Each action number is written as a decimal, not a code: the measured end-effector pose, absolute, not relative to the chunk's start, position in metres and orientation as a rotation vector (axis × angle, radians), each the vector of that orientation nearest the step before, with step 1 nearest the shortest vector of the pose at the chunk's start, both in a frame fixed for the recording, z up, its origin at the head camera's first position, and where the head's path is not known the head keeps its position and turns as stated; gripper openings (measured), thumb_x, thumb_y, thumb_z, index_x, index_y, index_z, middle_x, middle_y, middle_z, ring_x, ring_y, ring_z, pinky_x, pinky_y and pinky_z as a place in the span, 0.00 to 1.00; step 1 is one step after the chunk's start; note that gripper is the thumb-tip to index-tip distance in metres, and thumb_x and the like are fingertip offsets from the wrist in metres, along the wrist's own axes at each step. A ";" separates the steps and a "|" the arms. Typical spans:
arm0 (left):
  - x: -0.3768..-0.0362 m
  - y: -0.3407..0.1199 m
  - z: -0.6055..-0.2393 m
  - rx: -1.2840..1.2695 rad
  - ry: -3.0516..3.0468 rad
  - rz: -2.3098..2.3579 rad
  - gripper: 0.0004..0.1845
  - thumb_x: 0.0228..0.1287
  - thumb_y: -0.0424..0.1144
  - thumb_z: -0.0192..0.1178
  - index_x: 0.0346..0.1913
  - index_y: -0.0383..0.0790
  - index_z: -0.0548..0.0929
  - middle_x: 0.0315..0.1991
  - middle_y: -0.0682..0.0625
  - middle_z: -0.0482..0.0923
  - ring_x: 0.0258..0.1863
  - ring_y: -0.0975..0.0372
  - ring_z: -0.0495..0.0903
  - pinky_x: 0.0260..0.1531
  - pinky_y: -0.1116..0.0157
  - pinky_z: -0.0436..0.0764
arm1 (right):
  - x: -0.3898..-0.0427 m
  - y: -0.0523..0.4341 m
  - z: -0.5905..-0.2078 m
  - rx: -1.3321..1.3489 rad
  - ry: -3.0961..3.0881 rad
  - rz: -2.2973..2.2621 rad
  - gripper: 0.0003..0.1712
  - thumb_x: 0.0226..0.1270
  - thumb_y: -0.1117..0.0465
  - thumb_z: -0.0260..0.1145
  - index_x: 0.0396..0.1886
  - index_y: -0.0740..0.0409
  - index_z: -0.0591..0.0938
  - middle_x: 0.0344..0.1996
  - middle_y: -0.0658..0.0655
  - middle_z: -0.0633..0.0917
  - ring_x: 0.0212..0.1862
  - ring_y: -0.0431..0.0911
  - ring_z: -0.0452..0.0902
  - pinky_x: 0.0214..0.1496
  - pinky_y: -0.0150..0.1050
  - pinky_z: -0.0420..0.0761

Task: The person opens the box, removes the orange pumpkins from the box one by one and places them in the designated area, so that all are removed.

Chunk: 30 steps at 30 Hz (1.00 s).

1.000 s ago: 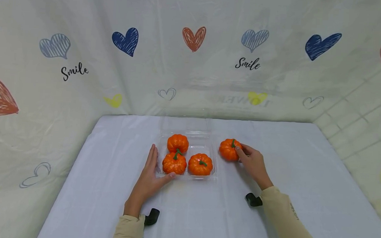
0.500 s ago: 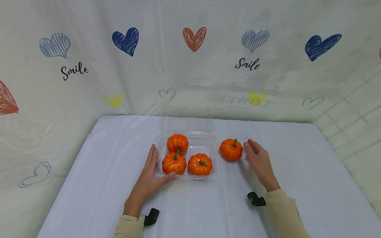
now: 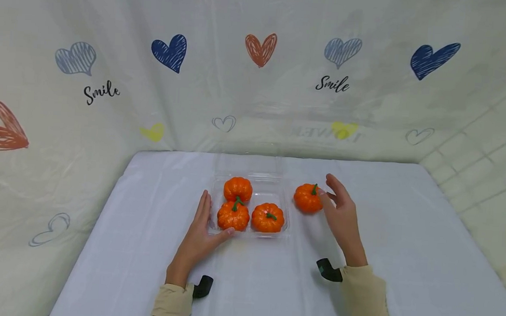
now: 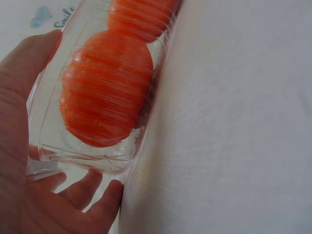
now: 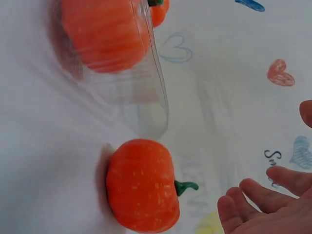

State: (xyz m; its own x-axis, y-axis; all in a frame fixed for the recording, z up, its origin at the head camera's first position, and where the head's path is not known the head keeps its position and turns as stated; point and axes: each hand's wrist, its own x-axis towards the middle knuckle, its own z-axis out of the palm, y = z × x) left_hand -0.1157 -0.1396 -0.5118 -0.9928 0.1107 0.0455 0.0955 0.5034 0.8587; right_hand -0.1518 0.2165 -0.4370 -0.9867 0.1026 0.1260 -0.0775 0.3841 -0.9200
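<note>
A clear plastic clamshell box lies on the table with its lid folded back. Inside it are three small orange pumpkins: one at the back left, one at the front left and one at the front right. My left hand rests against the box, fingers straight along its left wall, thumb on the front rim. A fourth pumpkin, with a green stem, sits on the cloth right of the box. Spread and holding nothing, my right hand hovers beside it; the right wrist view shows them apart.
White cloth covers the table. Behind it and at both sides hangs a pale curtain printed with hearts and words. A dark wrist-worn device shows at the left cuff, another at the right.
My right hand has let go of the loose pumpkin, drawn back to the right, then risen with fingers spread. The left hand has stayed at the box.
</note>
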 end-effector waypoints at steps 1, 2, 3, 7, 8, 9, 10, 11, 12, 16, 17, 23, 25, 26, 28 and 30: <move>-0.116 -0.139 -0.512 0.185 2.709 1.551 0.66 0.63 0.66 0.72 0.89 0.45 0.40 0.88 0.57 0.32 0.85 0.51 0.48 0.78 0.44 0.57 | -0.151 0.213 -0.438 0.014 -2.471 1.664 0.37 0.85 0.49 0.60 0.86 0.54 0.63 0.81 0.58 0.68 0.77 0.58 0.67 0.76 0.54 0.70; -0.116 -0.139 -0.512 0.184 2.709 1.552 0.66 0.63 0.66 0.72 0.89 0.45 0.40 0.88 0.57 0.32 0.85 0.51 0.48 0.78 0.44 0.57 | -0.150 0.209 -0.439 0.051 -2.465 1.673 0.37 0.85 0.50 0.60 0.85 0.55 0.64 0.81 0.58 0.68 0.77 0.58 0.66 0.77 0.55 0.69; -0.116 -0.139 -0.512 0.182 2.706 1.555 0.66 0.63 0.66 0.72 0.89 0.45 0.40 0.88 0.57 0.32 0.85 0.51 0.48 0.78 0.44 0.58 | -0.149 0.205 -0.440 0.085 -2.462 1.681 0.36 0.85 0.52 0.61 0.85 0.57 0.64 0.81 0.59 0.68 0.78 0.58 0.65 0.78 0.57 0.67; -0.116 -0.139 -0.513 0.176 2.698 1.557 0.66 0.63 0.66 0.72 0.89 0.45 0.40 0.88 0.57 0.32 0.85 0.51 0.49 0.78 0.45 0.59 | -0.144 0.189 -0.444 0.158 -2.502 1.674 0.37 0.83 0.54 0.64 0.84 0.58 0.65 0.80 0.63 0.68 0.78 0.62 0.62 0.79 0.64 0.63; -0.116 -0.139 -0.513 0.174 2.695 1.558 0.66 0.63 0.66 0.72 0.89 0.45 0.40 0.88 0.57 0.32 0.85 0.51 0.50 0.78 0.45 0.59 | -0.143 0.186 -0.445 0.163 -2.527 1.661 0.37 0.83 0.53 0.64 0.84 0.57 0.65 0.80 0.63 0.68 0.78 0.63 0.62 0.77 0.65 0.65; -0.116 -0.138 -0.513 0.172 2.693 1.560 0.66 0.63 0.66 0.72 0.89 0.46 0.40 0.88 0.58 0.32 0.85 0.51 0.50 0.77 0.45 0.60 | -0.142 0.182 -0.446 0.167 -2.548 1.651 0.38 0.82 0.53 0.65 0.84 0.56 0.65 0.80 0.64 0.67 0.78 0.64 0.62 0.76 0.67 0.66; -0.116 -0.138 -0.513 0.173 2.694 1.558 0.67 0.63 0.66 0.72 0.89 0.46 0.40 0.88 0.58 0.32 0.85 0.52 0.50 0.77 0.46 0.60 | -0.141 0.179 -0.447 0.171 -2.568 1.643 0.38 0.82 0.52 0.65 0.85 0.54 0.65 0.80 0.64 0.67 0.78 0.65 0.61 0.74 0.68 0.68; -0.117 -0.138 -0.513 0.170 2.695 1.556 0.67 0.63 0.67 0.72 0.89 0.46 0.40 0.88 0.58 0.32 0.85 0.52 0.50 0.77 0.46 0.60 | -0.140 0.176 -0.447 0.177 -2.580 1.645 0.38 0.81 0.52 0.66 0.85 0.52 0.66 0.80 0.63 0.67 0.78 0.64 0.61 0.73 0.69 0.69; -0.117 -0.139 -0.513 0.169 2.696 1.554 0.67 0.63 0.67 0.72 0.89 0.46 0.40 0.88 0.59 0.32 0.85 0.53 0.49 0.78 0.46 0.59 | -0.139 0.173 -0.449 0.186 -2.593 1.646 0.38 0.81 0.52 0.66 0.85 0.51 0.66 0.80 0.63 0.67 0.79 0.64 0.61 0.72 0.70 0.70; -0.116 -0.140 -0.511 0.165 2.704 1.537 0.67 0.63 0.68 0.72 0.89 0.45 0.40 0.88 0.59 0.31 0.85 0.53 0.47 0.78 0.46 0.58 | -0.140 0.163 -0.456 0.279 -2.607 1.664 0.40 0.78 0.52 0.69 0.85 0.50 0.67 0.81 0.60 0.66 0.80 0.63 0.60 0.75 0.68 0.66; -0.116 -0.140 -0.511 0.165 2.705 1.534 0.66 0.63 0.67 0.72 0.89 0.45 0.40 0.88 0.59 0.31 0.85 0.53 0.47 0.78 0.46 0.58 | -0.140 0.160 -0.458 0.303 -2.615 1.660 0.41 0.78 0.52 0.70 0.84 0.51 0.67 0.81 0.59 0.66 0.81 0.62 0.60 0.76 0.67 0.65; -0.117 -0.141 -0.510 0.173 2.706 1.529 0.67 0.63 0.67 0.72 0.89 0.43 0.41 0.88 0.59 0.31 0.85 0.53 0.47 0.78 0.46 0.58 | -0.139 0.148 -0.464 0.461 -2.683 1.539 0.45 0.73 0.51 0.75 0.84 0.57 0.67 0.80 0.61 0.68 0.81 0.60 0.60 0.77 0.67 0.64; -0.117 -0.141 -0.510 0.177 2.708 1.527 0.66 0.63 0.67 0.72 0.89 0.43 0.41 0.88 0.59 0.31 0.86 0.54 0.46 0.78 0.46 0.58 | -0.138 0.146 -0.466 0.500 -2.686 1.502 0.45 0.72 0.53 0.76 0.83 0.59 0.68 0.79 0.61 0.69 0.80 0.60 0.61 0.77 0.66 0.64; -0.117 -0.141 -0.510 0.177 2.709 1.526 0.66 0.63 0.67 0.72 0.89 0.43 0.41 0.88 0.59 0.31 0.86 0.54 0.46 0.78 0.47 0.57 | -0.138 0.145 -0.467 0.519 -2.685 1.484 0.45 0.71 0.55 0.77 0.82 0.60 0.68 0.79 0.61 0.70 0.80 0.60 0.61 0.78 0.65 0.64; -0.117 -0.141 -0.510 0.177 2.708 1.526 0.66 0.63 0.67 0.72 0.89 0.43 0.41 0.88 0.59 0.31 0.86 0.55 0.45 0.78 0.47 0.57 | -0.138 0.143 -0.469 0.546 -2.694 1.441 0.44 0.70 0.57 0.77 0.81 0.63 0.69 0.79 0.63 0.70 0.80 0.61 0.61 0.79 0.65 0.63; -0.117 -0.141 -0.509 0.173 2.707 1.525 0.66 0.63 0.67 0.72 0.89 0.43 0.41 0.88 0.59 0.31 0.86 0.55 0.45 0.78 0.47 0.57 | -0.138 0.141 -0.470 0.561 -2.716 1.398 0.44 0.70 0.57 0.77 0.80 0.65 0.70 0.78 0.64 0.70 0.80 0.61 0.59 0.79 0.65 0.61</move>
State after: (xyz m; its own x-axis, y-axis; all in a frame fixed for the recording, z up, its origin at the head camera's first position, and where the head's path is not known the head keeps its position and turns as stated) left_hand -0.1167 -0.1407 -0.5086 -0.9934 0.1112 0.0286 0.0821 0.5133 0.8543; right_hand -0.1382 0.1409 -0.4705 -0.9342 -0.2994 0.1939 -0.3317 0.5295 -0.7808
